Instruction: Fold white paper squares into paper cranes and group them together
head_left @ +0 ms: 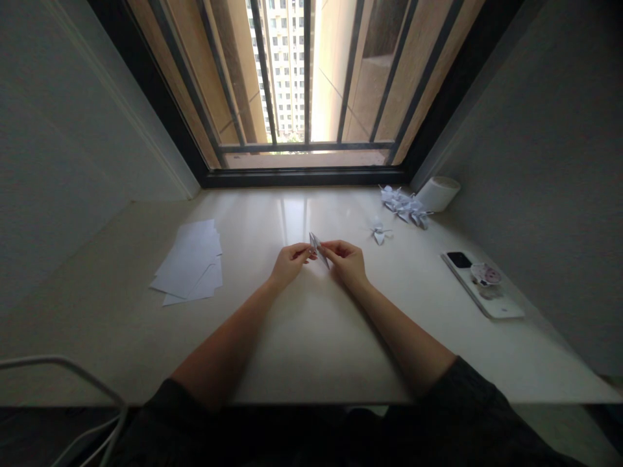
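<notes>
Between my two hands, over the middle of the sill, is a small folded piece of paper [322,258], narrow and pointed at its top and lower right. My left hand [291,261] pinches its left edge between thumb and fingers. From the other side my right hand [346,258] is closed on it with thumb and forefinger. A single folded paper crane [378,234] stands just beyond my right hand. Several more paper cranes [403,206] are heaped farther back on the right. The finer folds of the held paper are too small to make out.
Loose white paper sheets [192,259] lie overlapped on the left. At the right are a white phone [487,292] with a round grip and a white cup-like cylinder [439,194] lying tilted by the wall. A white cable [63,360] loops at the near left. A barred window [306,175] closes the back.
</notes>
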The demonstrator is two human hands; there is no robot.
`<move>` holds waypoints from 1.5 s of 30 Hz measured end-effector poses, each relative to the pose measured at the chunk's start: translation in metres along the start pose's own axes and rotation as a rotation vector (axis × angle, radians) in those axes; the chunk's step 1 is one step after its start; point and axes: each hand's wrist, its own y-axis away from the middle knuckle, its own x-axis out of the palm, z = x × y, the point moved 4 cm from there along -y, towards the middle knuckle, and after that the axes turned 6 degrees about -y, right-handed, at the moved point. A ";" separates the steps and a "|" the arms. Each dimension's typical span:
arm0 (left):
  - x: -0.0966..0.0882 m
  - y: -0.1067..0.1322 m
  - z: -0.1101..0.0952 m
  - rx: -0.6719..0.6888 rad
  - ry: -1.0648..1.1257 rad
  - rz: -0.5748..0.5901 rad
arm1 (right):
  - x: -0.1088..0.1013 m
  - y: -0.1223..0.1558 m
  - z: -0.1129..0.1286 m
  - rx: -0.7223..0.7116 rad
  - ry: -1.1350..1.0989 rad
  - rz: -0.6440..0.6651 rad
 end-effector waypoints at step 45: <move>-0.004 -0.002 0.000 -0.047 0.036 -0.067 | 0.005 0.014 0.029 -0.322 0.339 -0.021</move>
